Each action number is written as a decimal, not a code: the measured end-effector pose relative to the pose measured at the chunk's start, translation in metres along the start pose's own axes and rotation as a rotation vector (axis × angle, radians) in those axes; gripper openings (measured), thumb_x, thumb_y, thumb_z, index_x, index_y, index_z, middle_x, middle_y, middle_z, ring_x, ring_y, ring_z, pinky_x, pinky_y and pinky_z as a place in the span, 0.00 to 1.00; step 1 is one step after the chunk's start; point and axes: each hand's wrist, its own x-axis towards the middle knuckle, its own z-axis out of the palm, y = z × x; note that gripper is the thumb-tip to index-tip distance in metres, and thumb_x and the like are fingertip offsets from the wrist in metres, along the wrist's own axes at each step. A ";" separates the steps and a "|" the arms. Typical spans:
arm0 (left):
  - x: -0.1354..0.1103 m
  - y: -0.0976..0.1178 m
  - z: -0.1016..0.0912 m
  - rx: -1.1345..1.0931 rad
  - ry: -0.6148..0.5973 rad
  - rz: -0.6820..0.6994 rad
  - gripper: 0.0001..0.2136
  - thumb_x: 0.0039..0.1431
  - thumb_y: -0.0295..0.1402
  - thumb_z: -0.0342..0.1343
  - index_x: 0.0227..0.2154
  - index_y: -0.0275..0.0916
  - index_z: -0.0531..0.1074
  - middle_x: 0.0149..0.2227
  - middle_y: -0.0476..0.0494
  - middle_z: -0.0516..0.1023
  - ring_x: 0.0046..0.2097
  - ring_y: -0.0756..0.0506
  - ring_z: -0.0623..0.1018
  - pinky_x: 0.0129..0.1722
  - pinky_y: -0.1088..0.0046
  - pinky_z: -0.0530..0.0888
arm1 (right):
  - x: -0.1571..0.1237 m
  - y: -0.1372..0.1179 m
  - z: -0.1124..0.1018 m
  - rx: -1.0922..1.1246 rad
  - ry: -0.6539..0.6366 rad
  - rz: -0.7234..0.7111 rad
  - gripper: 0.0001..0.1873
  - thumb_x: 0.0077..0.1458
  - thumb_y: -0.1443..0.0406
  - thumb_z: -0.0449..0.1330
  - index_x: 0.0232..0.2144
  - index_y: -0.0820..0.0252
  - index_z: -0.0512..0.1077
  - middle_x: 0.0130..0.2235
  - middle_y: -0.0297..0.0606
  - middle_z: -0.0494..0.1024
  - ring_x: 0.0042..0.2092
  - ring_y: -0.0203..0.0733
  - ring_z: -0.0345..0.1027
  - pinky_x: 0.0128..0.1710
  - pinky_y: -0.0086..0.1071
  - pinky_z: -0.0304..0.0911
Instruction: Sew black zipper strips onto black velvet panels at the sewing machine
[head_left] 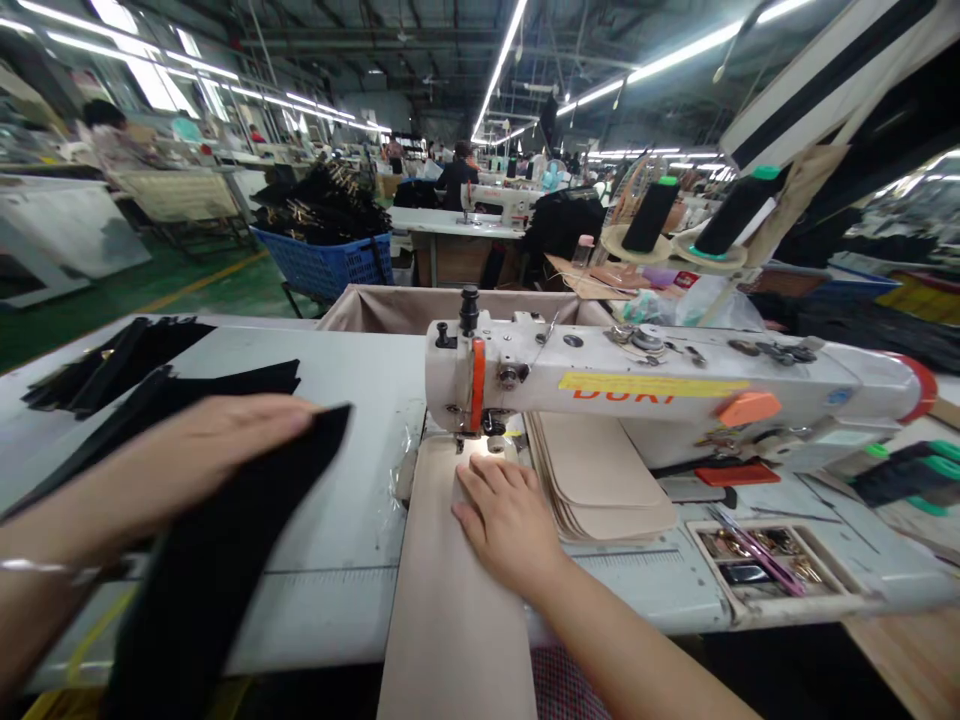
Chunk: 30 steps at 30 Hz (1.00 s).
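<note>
My left hand (225, 435), blurred by motion, grips the upper edge of a black fabric piece (217, 560) that hangs down at the front left. On the machine bed, my right hand (502, 510) lies with fingers slightly spread on a long beige panel (457, 600). The panel's far end reaches under the presser foot (472, 445) of a white sewing machine (600, 370), and its near end hangs over the table edge. Right of my right hand, beige panels with rounded corners (600, 470) lie stacked beneath the machine arm.
More black pieces (127, 360) lie on the table (352, 400) at left. At right, a small parts tray (780, 560) holds tweezers and metal bits. Black thread cones (651, 215) stand behind the machine. Beyond the table, a blue basket (326, 262) is heaped with black pieces.
</note>
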 end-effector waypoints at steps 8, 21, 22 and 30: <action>0.060 0.039 0.165 0.021 -0.078 0.096 0.04 0.56 0.33 0.56 0.32 0.40 0.74 0.32 0.47 0.80 0.35 0.44 0.79 0.37 0.71 0.72 | 0.001 0.001 0.000 -0.017 -0.010 -0.017 0.22 0.66 0.60 0.52 0.61 0.53 0.62 0.60 0.40 0.68 0.58 0.47 0.59 0.56 0.43 0.53; 0.069 0.036 0.165 0.157 0.003 0.092 0.04 0.59 0.32 0.56 0.32 0.38 0.74 0.33 0.43 0.80 0.37 0.41 0.79 0.37 0.67 0.70 | 0.005 0.003 0.004 0.012 -0.068 0.024 0.31 0.64 0.52 0.55 0.64 0.54 0.57 0.59 0.42 0.68 0.57 0.51 0.59 0.55 0.47 0.53; 0.071 0.035 0.165 0.158 0.003 0.094 0.04 0.59 0.32 0.56 0.32 0.38 0.74 0.33 0.43 0.80 0.37 0.41 0.79 0.37 0.67 0.71 | 0.005 0.003 0.004 0.010 -0.067 0.024 0.31 0.64 0.52 0.55 0.65 0.54 0.57 0.59 0.42 0.69 0.57 0.51 0.59 0.55 0.47 0.53; 0.052 0.034 0.169 0.266 0.061 0.322 0.06 0.63 0.29 0.54 0.39 0.38 0.75 0.45 0.40 0.79 0.49 0.39 0.76 0.51 0.59 0.71 | 0.004 0.003 0.003 0.012 -0.057 0.019 0.26 0.64 0.53 0.56 0.61 0.52 0.62 0.58 0.41 0.69 0.57 0.51 0.60 0.55 0.46 0.54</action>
